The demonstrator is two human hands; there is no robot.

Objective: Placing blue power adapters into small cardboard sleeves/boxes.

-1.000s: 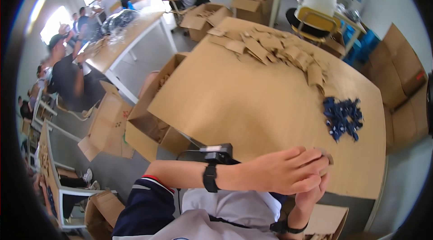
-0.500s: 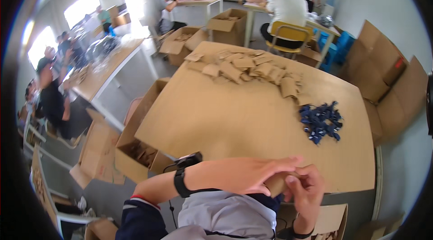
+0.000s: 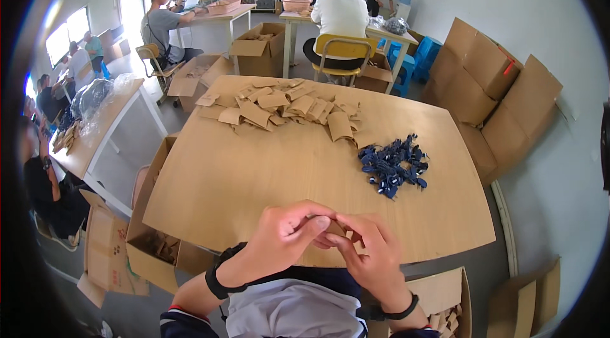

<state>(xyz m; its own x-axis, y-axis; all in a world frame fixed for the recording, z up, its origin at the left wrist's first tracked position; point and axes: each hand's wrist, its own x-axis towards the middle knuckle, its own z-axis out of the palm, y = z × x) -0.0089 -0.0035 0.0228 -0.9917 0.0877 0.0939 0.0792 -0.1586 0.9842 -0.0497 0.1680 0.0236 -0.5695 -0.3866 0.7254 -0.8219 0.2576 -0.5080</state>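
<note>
At the tabletop's (image 3: pixel 222 185) near edge, the left hand (image 3: pixel 283 239) and right hand (image 3: pixel 372 252) meet, fingertips pinching a small brown cardboard piece (image 3: pixel 335 228) between them, mostly hidden by the fingers. Farther on, toward the right edge, lies a heap of dark blue small parts (image 3: pixel 394 165). Along the far edge spreads a row of flat cardboard sleeves (image 3: pixel 286 106).

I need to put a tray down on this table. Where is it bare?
The table is bare on its left half, between the brown card pieces and both hands. Crowded: the far edge and the blue pile at right.
</note>
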